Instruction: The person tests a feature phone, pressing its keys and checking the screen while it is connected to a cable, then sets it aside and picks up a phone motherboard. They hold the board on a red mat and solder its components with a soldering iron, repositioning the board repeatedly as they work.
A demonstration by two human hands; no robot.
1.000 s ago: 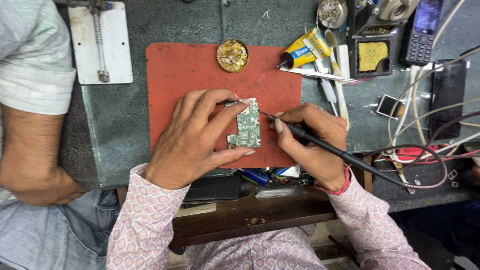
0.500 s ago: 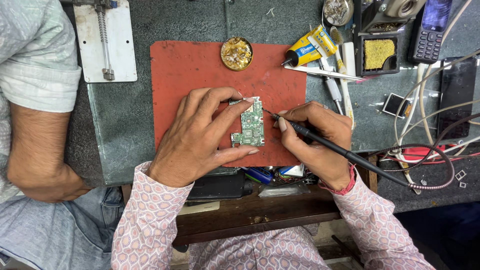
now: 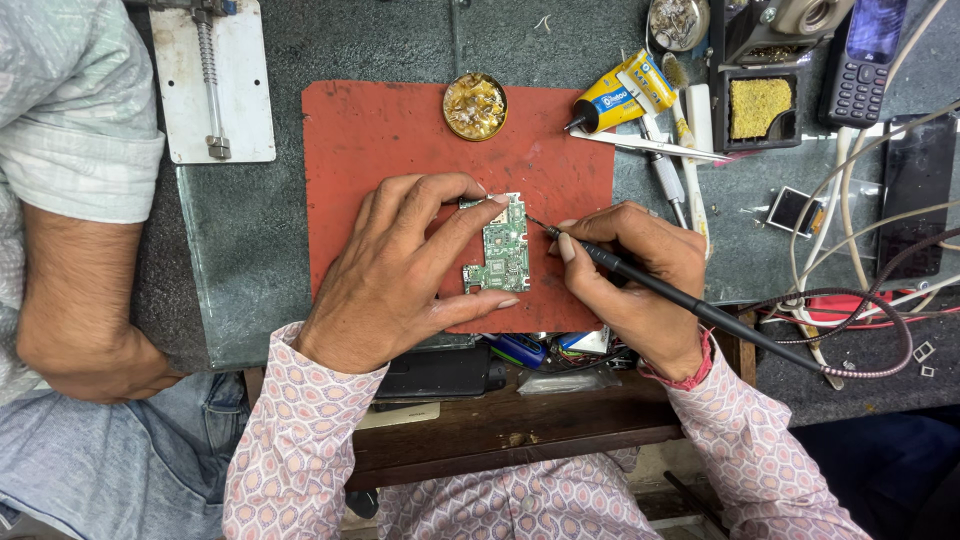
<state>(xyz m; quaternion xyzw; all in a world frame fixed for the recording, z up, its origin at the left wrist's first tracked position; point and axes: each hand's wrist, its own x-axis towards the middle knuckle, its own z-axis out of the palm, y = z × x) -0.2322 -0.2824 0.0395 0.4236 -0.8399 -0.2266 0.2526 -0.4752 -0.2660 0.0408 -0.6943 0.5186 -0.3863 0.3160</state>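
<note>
A small green circuit board (image 3: 506, 245) lies on a red mat (image 3: 390, 140) at the middle of the bench. My left hand (image 3: 400, 270) pins the board down, with a fingertip on its top edge and the thumb at its lower edge. My right hand (image 3: 635, 285) grips a black soldering iron (image 3: 680, 300) like a pen. The iron's thin metal tip touches the board's right edge near the top. The iron's cord trails off to the right.
A round tin of brass wool (image 3: 475, 105) sits at the mat's top edge. A yellow glue tube (image 3: 620, 92), tweezers (image 3: 650, 145), a yellow sponge tray (image 3: 757, 108), a keypad phone (image 3: 865, 60) and cables (image 3: 850, 300) crowd the right. A metal clamp plate (image 3: 215, 85) lies at upper left. Another person's forearm (image 3: 75, 290) rests at the left.
Only the camera view has shifted slightly. My hands, the board and the iron keep their places.
</note>
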